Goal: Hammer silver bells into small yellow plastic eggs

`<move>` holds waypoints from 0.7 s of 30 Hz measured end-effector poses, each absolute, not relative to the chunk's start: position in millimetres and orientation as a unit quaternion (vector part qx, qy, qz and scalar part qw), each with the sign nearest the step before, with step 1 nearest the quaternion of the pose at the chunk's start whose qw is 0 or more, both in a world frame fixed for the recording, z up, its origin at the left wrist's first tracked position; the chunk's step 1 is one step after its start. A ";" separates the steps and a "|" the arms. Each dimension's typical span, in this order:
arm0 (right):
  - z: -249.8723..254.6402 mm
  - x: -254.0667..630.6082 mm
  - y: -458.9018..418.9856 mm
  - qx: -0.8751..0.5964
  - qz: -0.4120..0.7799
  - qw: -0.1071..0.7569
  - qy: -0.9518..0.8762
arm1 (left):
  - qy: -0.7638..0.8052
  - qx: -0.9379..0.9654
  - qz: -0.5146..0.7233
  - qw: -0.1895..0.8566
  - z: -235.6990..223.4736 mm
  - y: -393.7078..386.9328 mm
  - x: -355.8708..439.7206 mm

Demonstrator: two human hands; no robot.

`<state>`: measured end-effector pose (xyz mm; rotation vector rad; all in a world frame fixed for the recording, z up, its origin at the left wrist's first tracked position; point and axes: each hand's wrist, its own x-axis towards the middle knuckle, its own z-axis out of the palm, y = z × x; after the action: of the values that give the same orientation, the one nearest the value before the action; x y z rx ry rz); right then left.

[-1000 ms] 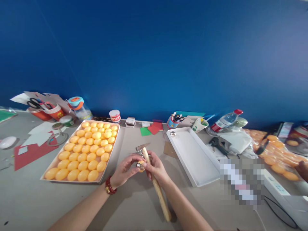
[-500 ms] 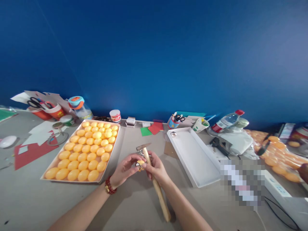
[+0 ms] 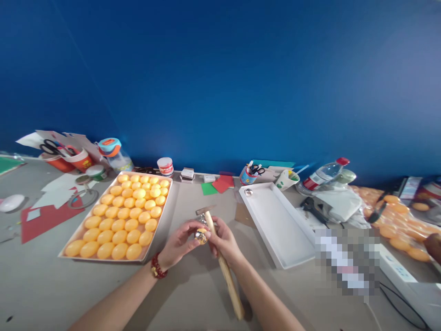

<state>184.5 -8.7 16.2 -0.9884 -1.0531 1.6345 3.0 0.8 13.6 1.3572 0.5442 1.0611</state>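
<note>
My left hand (image 3: 181, 241) is closed, its fingertips and thumb round a small orange ball partly covered in shiny silver (image 3: 200, 237). Against the same ball's right side press the thumb and fingers of my right hand (image 3: 223, 241), so both hands grip it. A hammer (image 3: 229, 285) with a pale wooden handle runs under my right thumb, its metal head pointing away; I cannot tell whether the hand bears its weight. Just beyond my fingers, near the hammer head, is another silvery thing (image 3: 202, 219), partly hidden.
On the left is a shallow box (image 3: 149, 253) of orange balls. To the right, a white tray (image 3: 285, 257) has one silvery item (image 3: 248, 191) in its far corner. Cups, a bottle (image 3: 322, 174), a glue gun (image 3: 313, 207) and bagged orange balls (image 3: 399, 225) stand farther out. Another person's hand (image 3: 433, 246) shows at far right.
The ball has turned slightly between my fingers, showing its silver and orange differently. My hands and the hammer have hardly moved. The other person's hand at far right has come farther into view.
</note>
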 end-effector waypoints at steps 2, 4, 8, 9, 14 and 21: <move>17.2 184.3 -8.8 -0.398 0.673 0.459 -0.421 | 0.229 0.603 0.475 0.599 8.9 2.1 2.9; 18.7 184.1 -9.2 -0.401 0.677 0.459 -0.413 | 0.233 0.611 0.478 0.587 4.3 2.9 2.9; 22.4 183.0 -10.7 -0.398 0.684 0.454 -0.409 | 0.238 0.606 0.485 0.584 -0.1 2.3 3.4; 23.1 182.7 -11.1 -0.397 0.686 0.453 -0.409 | 0.239 0.604 0.490 0.582 0.2 1.9 3.5; 23.7 183.3 -11.1 -0.389 0.691 0.468 -0.391 | 0.252 0.618 0.491 0.561 5.7 1.3 3.0; 21.8 183.2 -11.0 -0.407 0.657 0.468 -0.429 | 0.277 0.729 0.471 0.412 9.8 2.3 0.4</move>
<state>183.2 -11.0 21.8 -0.9985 -1.0520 1.6110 0.4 2.3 9.8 1.8340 0.6979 1.1848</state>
